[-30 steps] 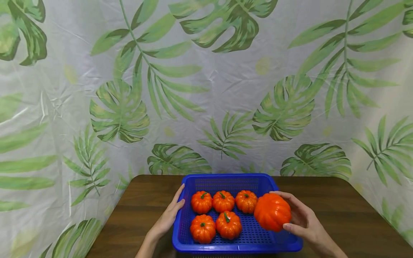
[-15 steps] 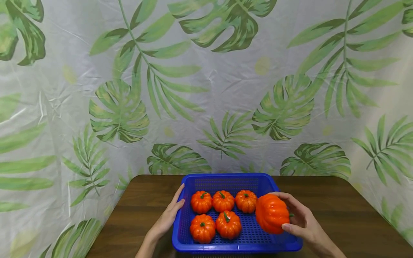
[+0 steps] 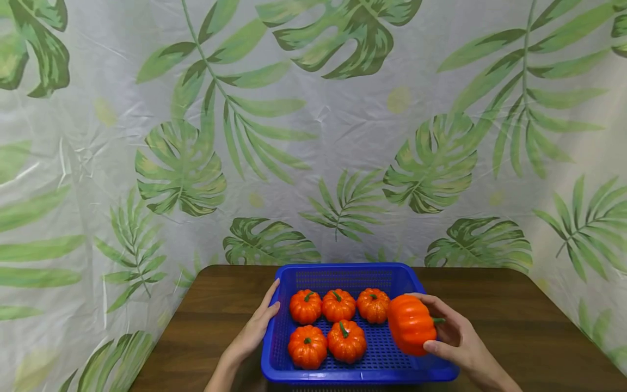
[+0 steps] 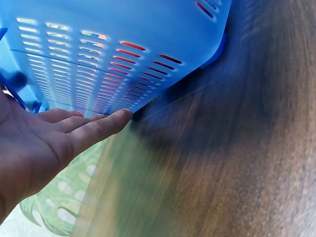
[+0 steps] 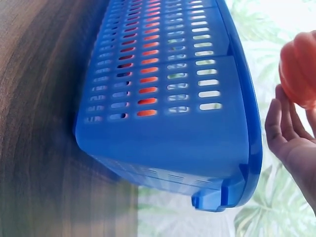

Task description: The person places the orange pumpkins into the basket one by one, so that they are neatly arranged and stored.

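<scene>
A ribbed orange pumpkin (image 3: 413, 325) with a green stem is held by my right hand (image 3: 458, 332) over the right side of the blue plastic basket (image 3: 360, 377). Its stem points right, toward the palm. In the right wrist view the pumpkin (image 5: 300, 69) sits at the fingertips, above the level of the basket rim. My left hand (image 3: 254, 326) rests against the basket's left side. Its fingers (image 4: 98, 129) lie straight along the slotted outer wall in the left wrist view. Several more pumpkins stand inside, three in a back row, including the left one (image 3: 306, 307), and two in front, including one (image 3: 346, 342).
The basket stands on a dark wooden table (image 3: 509, 321), near its front edge. Behind the table hangs a pale curtain (image 3: 343, 163) printed with green leaves. Bare basket floor (image 3: 384, 348) shows under and left of the held pumpkin.
The held pumpkin has turned in my right hand, so its stem now shows on the right side. My left hand and the basket stay where they were.
</scene>
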`<act>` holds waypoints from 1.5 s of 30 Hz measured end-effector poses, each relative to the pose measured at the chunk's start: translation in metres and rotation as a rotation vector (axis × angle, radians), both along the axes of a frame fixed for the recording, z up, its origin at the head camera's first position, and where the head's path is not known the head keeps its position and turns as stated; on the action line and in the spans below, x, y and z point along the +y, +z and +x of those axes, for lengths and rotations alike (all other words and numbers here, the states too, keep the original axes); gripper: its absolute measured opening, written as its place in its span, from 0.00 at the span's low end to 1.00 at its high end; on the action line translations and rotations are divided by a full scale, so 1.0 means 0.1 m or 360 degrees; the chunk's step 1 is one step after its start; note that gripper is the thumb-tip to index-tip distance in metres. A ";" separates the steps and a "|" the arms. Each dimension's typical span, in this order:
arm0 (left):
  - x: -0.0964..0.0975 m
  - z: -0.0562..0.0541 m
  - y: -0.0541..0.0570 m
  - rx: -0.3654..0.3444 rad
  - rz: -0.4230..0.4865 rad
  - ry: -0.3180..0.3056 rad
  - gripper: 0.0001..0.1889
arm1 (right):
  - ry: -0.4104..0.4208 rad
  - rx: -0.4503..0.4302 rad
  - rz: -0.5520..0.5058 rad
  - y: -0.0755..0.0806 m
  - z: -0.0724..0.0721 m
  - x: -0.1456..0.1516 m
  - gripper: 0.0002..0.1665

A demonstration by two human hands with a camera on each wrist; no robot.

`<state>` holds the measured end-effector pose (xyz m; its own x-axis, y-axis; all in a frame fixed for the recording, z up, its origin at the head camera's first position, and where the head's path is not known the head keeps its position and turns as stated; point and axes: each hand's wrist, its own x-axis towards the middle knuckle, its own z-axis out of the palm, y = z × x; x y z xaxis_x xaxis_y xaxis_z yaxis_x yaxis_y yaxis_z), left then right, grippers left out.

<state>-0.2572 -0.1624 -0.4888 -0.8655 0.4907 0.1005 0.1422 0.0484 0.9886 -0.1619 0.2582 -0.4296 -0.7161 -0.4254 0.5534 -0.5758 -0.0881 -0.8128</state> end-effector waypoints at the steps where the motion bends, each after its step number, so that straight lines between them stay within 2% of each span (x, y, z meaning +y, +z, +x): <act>1: 0.00 0.00 0.00 -0.0002 -0.0001 -0.0001 0.33 | 0.0003 0.0027 0.0003 0.00 0.00 0.00 0.40; 4: -0.01 0.00 0.01 -0.0006 -0.0002 -0.0004 0.33 | -0.0021 0.0094 0.0019 0.02 -0.01 0.00 0.40; 12: -0.01 0.00 0.00 0.0010 0.0005 -0.0013 0.33 | -0.0173 -0.0016 0.0090 0.01 -0.01 0.03 0.39; 19: 0.00 -0.01 0.00 0.0006 0.0002 -0.0009 0.33 | -0.0276 -0.0003 0.0151 0.01 0.00 0.04 0.40; 26: 0.00 -0.01 -0.01 0.0007 0.0001 -0.0007 0.33 | -0.0342 -0.0078 0.0242 0.02 0.00 0.03 0.40; 31: -0.01 -0.01 -0.02 0.0003 0.0005 -0.0007 0.33 | -0.0582 -0.0029 0.0457 0.01 -0.02 0.00 0.44; 34: 0.00 -0.01 -0.02 0.0010 0.0000 -0.0003 0.33 | -0.0738 -0.0065 0.0606 0.02 -0.03 -0.02 0.44; 37: 0.00 -0.01 -0.02 0.0013 0.0000 0.0001 0.33 | -0.0818 -0.0095 0.0744 0.04 -0.04 -0.04 0.43; 41: 0.00 -0.02 -0.02 0.0018 0.0003 0.0006 0.33 | -0.0861 0.0036 0.0876 0.04 -0.11 -0.06 0.43; 45: -0.01 -0.02 -0.02 0.0019 0.0007 -0.0012 0.33 | -0.0834 0.0172 0.0924 0.01 -0.18 -0.08 0.43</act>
<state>-0.2595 -0.1630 -0.4909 -0.8605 0.4967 0.1129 0.1544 0.0431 0.9871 -0.1800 0.2498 -0.4285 -0.8579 -0.2899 0.4243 -0.5037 0.6377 -0.5827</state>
